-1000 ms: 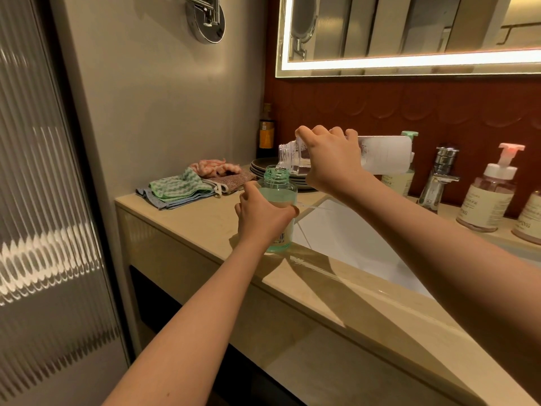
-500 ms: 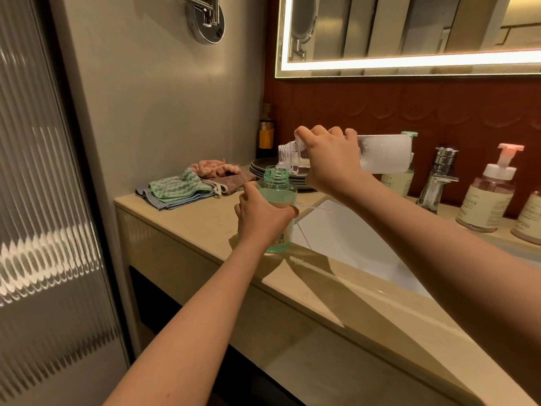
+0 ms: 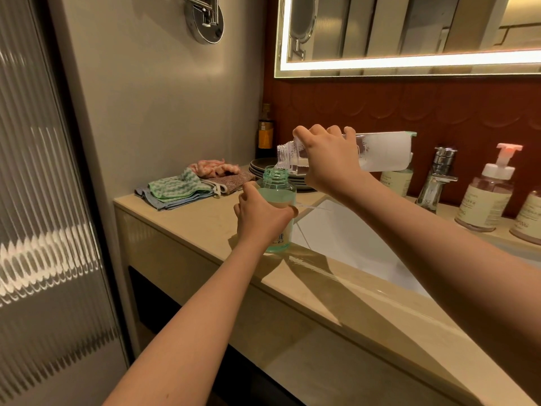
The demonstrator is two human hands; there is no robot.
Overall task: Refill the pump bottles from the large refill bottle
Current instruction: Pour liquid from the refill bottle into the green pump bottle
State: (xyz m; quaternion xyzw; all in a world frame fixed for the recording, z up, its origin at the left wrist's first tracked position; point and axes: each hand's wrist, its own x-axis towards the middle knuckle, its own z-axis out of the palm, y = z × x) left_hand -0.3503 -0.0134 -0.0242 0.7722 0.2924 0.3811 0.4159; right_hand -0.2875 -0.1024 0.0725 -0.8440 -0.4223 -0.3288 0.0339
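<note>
Head view: the sink [image 3: 345, 238] is set into a beige counter [image 3: 190, 218], and everything here is placed from it.

At the sink's left rim a green bottle [image 3: 278, 191] stands upright on the counter, its pump off and its threaded neck open. The left hand [image 3: 260, 218] grips it around the body, fingers and thumb curled round the clear green wall.

Above the sink's left rim the right hand [image 3: 330, 159] holds the large refill bottle [image 3: 383, 152], fingers wrapped over its shoulder. The refill bottle lies tipped close to level, its base toward the sink's back and its open mouth just over the green bottle's neck. Whether the two rims touch cannot be told.

Behind the sink stands a chrome tap [image 3: 439, 177]. Just left of the tap a labelled bottle [image 3: 396, 181] is partly hidden by the refill bottle. At the sink's back right a pump bottle with a pink-topped pump [image 3: 487, 197] stands upright, and another labelled bottle [image 3: 530, 215] is cut off by the frame edge beside it.

Left of the sink, toward the wall, lie folded cloths [image 3: 175, 190] with a pink cloth [image 3: 210, 168] behind them. A stack of dark plates [image 3: 260, 168] sits at the sink's back left, and a dark bottle [image 3: 265, 133] stands in the corner behind the plates. A lit mirror [image 3: 409, 30] hangs on the wall above the sink.
</note>
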